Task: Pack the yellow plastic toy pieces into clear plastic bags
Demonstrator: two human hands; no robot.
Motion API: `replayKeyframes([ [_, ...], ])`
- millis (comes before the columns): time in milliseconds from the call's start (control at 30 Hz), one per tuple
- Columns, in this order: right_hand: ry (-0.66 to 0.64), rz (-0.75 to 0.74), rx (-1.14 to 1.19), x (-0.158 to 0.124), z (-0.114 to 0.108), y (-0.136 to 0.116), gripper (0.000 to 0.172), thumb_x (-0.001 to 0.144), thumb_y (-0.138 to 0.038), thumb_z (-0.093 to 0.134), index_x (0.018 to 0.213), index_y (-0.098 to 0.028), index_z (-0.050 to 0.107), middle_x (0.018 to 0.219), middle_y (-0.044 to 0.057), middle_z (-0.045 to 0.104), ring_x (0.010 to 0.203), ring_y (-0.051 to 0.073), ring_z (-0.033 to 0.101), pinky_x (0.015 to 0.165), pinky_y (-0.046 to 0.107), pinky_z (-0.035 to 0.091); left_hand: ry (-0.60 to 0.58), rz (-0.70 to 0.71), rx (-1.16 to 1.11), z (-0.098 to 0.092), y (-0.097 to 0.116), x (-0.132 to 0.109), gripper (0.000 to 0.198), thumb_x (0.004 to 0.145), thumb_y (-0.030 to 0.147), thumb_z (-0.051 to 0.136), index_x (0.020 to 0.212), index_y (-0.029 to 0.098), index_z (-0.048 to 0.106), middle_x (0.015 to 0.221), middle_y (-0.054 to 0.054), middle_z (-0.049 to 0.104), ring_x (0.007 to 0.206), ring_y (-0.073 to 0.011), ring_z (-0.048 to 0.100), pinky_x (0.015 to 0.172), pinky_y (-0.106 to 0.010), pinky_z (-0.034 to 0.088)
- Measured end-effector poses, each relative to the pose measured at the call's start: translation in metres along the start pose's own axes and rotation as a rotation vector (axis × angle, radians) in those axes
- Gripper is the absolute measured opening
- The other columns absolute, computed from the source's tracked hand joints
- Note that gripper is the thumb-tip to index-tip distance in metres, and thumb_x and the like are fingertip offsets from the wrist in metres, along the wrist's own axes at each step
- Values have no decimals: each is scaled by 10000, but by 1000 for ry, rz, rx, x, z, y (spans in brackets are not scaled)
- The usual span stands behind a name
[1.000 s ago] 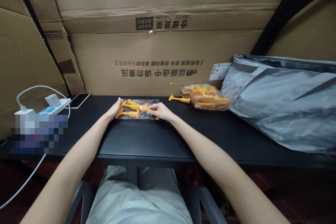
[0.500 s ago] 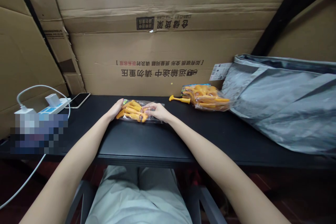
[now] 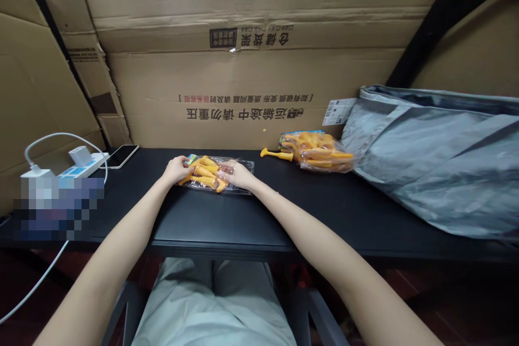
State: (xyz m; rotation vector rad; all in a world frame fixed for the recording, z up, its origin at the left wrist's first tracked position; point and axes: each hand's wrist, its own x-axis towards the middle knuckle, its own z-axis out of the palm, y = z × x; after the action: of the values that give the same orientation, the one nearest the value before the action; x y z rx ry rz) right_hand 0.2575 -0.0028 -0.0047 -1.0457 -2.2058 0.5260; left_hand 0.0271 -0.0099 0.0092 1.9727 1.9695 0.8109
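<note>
A clear plastic bag [image 3: 244, 190] lies flat on the black table, with several yellow-orange plastic pieces like toy hammers [image 3: 203, 170] inside. At its left end, by a small coloured label, my left hand [image 3: 177, 170] is closed on the bag's edge. My right hand [image 3: 239, 174] grips the bag from the right, its fingers curled over the hammer-like pieces; the fingertips are partly hidden. To the right, apart from both hands, lies one loose toy hammer [image 3: 278, 155]. It is beside a fuller bag of the same yellow pieces [image 3: 318, 151].
A grey fabric bag [image 3: 425, 162] takes up the table's right side. On the left are a phone [image 3: 119, 156], a power strip [image 3: 95, 162] with chargers, and a white cable [image 3: 67, 133]. Cardboard [image 3: 243, 75] stands along the back of the table [image 3: 227, 221].
My left hand has shifted slightly, with its fingers now further over the bag's left end. My right hand has moved a little left, and the bag's right end shows more.
</note>
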Motion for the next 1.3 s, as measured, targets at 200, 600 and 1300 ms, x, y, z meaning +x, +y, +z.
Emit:
replayKeyframes([
  [200,28,87,-253,5,4,-2,301,764,-370,624,956,-143,671,867,74,661,789,178,603,691,254,422,-48,3,42,-1,6,-3,381,698,252,654,1061,142,619,955,-59,697,863,-158,651,769,-203,465],
  [600,9,118,-390,-4,-2,-11,279,880,-266,451,1106,-147,564,1133,125,598,981,223,584,785,290,415,-12,-42,116,4,18,-5,369,702,143,602,1071,150,609,957,-46,699,910,-163,634,750,-197,446],
  [1300,231,483,473,0,-7,11,208,694,-105,679,856,-141,554,637,-29,612,387,44,485,397,171,391,72,-87,107,3,10,-2,327,688,108,595,1006,181,624,891,-33,702,883,-175,635,755,-227,449],
])
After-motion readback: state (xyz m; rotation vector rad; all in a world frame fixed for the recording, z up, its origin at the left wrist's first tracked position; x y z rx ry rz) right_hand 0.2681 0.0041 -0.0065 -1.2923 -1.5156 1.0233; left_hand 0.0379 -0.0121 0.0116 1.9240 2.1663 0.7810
